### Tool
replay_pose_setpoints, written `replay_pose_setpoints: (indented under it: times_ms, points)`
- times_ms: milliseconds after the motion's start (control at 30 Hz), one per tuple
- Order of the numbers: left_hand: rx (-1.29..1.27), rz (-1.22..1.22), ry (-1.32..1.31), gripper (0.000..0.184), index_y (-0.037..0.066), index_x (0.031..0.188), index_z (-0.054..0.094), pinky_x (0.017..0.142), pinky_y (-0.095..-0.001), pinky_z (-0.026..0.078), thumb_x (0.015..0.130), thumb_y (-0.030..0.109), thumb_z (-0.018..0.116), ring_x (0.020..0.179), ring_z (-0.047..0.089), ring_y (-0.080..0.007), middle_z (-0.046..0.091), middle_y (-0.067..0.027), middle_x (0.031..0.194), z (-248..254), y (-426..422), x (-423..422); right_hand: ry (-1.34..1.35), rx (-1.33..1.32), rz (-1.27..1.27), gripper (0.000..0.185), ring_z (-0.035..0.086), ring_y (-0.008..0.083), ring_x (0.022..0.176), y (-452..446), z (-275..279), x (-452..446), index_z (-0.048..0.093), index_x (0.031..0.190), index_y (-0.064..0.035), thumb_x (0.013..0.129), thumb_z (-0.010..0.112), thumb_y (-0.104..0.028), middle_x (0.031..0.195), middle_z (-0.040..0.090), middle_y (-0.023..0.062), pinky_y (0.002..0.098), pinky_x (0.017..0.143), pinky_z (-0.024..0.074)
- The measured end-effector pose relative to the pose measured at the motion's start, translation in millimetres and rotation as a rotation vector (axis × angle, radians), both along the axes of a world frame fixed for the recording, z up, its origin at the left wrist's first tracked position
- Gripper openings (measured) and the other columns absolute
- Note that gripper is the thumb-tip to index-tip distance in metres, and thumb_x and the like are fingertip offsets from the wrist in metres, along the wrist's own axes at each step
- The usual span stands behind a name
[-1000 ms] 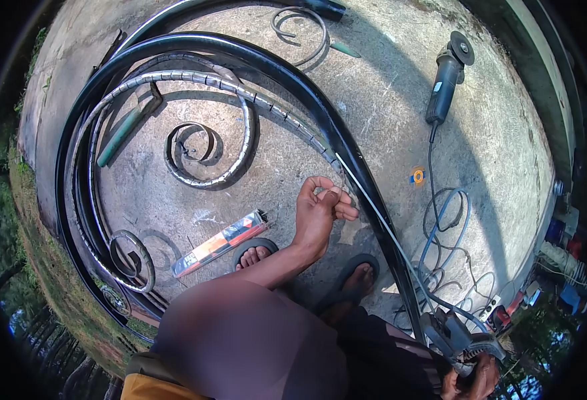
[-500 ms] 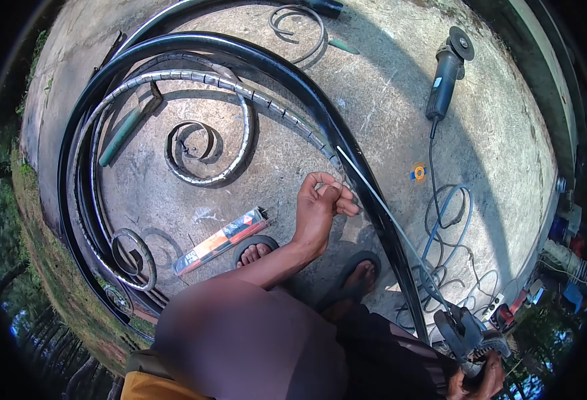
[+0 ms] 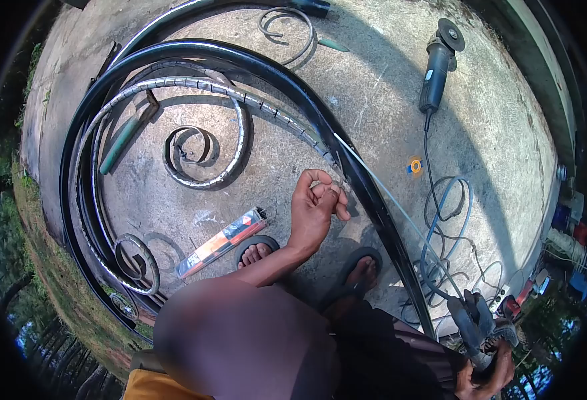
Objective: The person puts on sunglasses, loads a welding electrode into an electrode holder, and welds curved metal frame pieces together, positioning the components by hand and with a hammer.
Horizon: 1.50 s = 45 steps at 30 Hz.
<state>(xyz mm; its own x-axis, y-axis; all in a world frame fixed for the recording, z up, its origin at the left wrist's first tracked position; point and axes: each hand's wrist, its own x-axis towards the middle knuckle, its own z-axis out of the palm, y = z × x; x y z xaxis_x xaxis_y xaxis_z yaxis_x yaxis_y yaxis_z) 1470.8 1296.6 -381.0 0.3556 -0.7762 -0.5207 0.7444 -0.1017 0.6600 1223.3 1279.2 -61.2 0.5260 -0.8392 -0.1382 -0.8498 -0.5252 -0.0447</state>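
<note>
My left hand (image 3: 313, 210) is closed, thumb and fingers pinched at the near end of a curved silver metal bar (image 3: 240, 97) with dark evenly spaced marks; the fingers partly hide the contact. At the lower right, my right hand (image 3: 490, 380) grips a welding electrode holder (image 3: 468, 327). A long thin welding rod (image 3: 400, 207) runs from the holder up to the left. Its tip appears over the black curved tube (image 3: 373, 207), just above my left hand; whether it touches anything I cannot tell.
A welding-rod packet (image 3: 220, 241) lies left of my feet. Further left are a green-handled hammer (image 3: 123, 143) and a coiled metal strip (image 3: 190, 143). An angle grinder (image 3: 437, 67) lies at the upper right, near an orange-and-blue ring (image 3: 414, 166) and tangled cables (image 3: 433, 247).
The view has shifted slightly. The rod tip has moved a little upward, and the holder with my right hand sits slightly further right. My left hand keeps nearly the same pose.
</note>
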Motion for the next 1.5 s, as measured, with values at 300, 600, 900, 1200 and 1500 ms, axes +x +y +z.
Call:
replay_pose_setpoints:
  times_ms: [300,600,900,1200,1500]
  points:
    - [0.271,-0.94,-1.63,0.015,0.005,0.088,0.051,0.056,-0.0489,0.05,0.083,0.013,0.063,0.064,0.065,-0.036,0.062,-0.0145,0.073,-45.2,54.0,30.4,-0.173,-0.067,-0.181,0.054,0.054,0.0209,0.063,-31.3,-4.4,-36.8,0.043,0.109,0.0001,0.065,0.072,-0.01,0.081,0.053,0.0115,0.0302,0.062,0.0466]
    - [-0.383,-0.078,-2.115,0.044,0.008,0.123,0.056,0.104,-0.0515,0.036,0.091,0.036,0.066,0.119,0.054,-0.0325,0.058,-0.0167,0.12,132.4,1.9,72.4,-0.383,0.064,-0.054,0.089,0.069,0.0255,0.068,-49.2,-93.3,-11.0,0.04,0.142,-0.0002,0.061,0.076,-0.004,0.079,0.069,0.0136,0.0317,0.064,0.0517]
    - [-0.23,-0.527,-1.418,0.042,0.003,0.062,0.062,0.05,-0.0405,0.035,0.082,0.037,0.075,0.05,0.049,-0.0277,0.044,-0.0093,0.05,111.9,14.1,82.2,-0.472,-0.036,0.143,0.083,0.063,0.0264,0.062,-28.2,-173.5,-0.5,0.046,0.134,0.0069,0.058,0.076,-0.004,0.079,0.064,0.0135,0.0362,0.065,0.0512]
    - [-0.103,-0.735,-0.932,0.035,0.003,0.064,0.065,0.05,-0.0328,0.031,0.08,0.03,0.081,0.051,0.045,-0.0137,0.047,-0.0037,0.051,108.3,14.0,68.5,-0.399,-0.11,0.205,0.084,0.069,0.0326,0.078,4.6,-224.2,-32.7,0.04,0.134,0.0135,0.061,0.077,-0.004,0.121,0.059,0.0273,0.04,0.068,0.0554]
    - [-0.342,-0.477,-1.311,0.025,0.006,0.079,0.067,0.06,-0.0348,0.036,0.078,0.026,0.081,0.061,0.052,-0.0169,0.056,-0.0009,0.063,113.1,1.5,56.1,-0.527,0.095,0.006,0.082,0.069,0.0358,0.087,16.8,-229.0,-40.4,0.039,0.137,0.0107,0.064,0.075,0.002,0.121,0.058,0.0276,0.0412,0.074,0.0547]
